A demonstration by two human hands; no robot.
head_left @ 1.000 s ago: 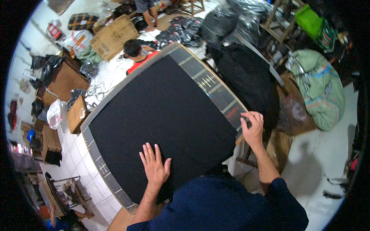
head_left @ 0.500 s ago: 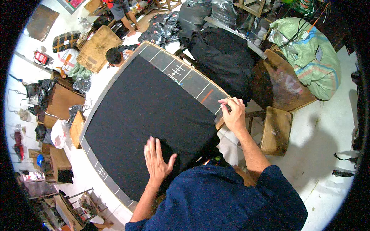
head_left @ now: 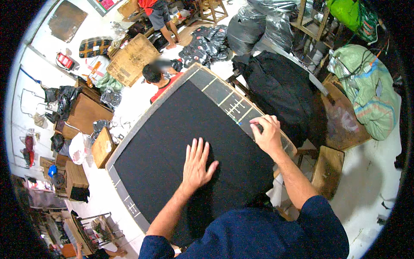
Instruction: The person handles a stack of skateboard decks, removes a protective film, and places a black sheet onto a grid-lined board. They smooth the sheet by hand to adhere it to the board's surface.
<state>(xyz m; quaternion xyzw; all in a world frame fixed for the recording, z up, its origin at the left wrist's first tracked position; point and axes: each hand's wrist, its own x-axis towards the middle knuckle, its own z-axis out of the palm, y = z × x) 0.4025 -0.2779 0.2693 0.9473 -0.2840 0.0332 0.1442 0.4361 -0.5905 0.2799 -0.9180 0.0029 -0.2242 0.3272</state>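
A wide black cloth [head_left: 172, 129] lies spread over the work table, nearly flat, with faint creases. My left hand [head_left: 197, 165] rests on its middle, palm down and fingers stretched out. Over the table's right-hand border strip [head_left: 215, 93], grey with white ruled marks, is my right hand [head_left: 268, 134]. Its fingers are curled and the thumb is drawn toward the index finger, beside the cloth's edge. Whether something small sits between those fingertips I cannot make out. The cloth's near end is hidden by my navy shirt.
A person in red [head_left: 166, 86] is low beyond the table's far edge; another stands farther back. Black fabric [head_left: 276, 86] is heaped to the right, near a green sack [head_left: 366, 99] and a wooden bench [head_left: 327, 170]. Wooden boards [head_left: 133, 60] and bags crowd the left.
My left hand has slid forward over the cloth. My right hand has moved farther along the border strip, away from the near right corner. The view has shifted, showing more of the person in red.
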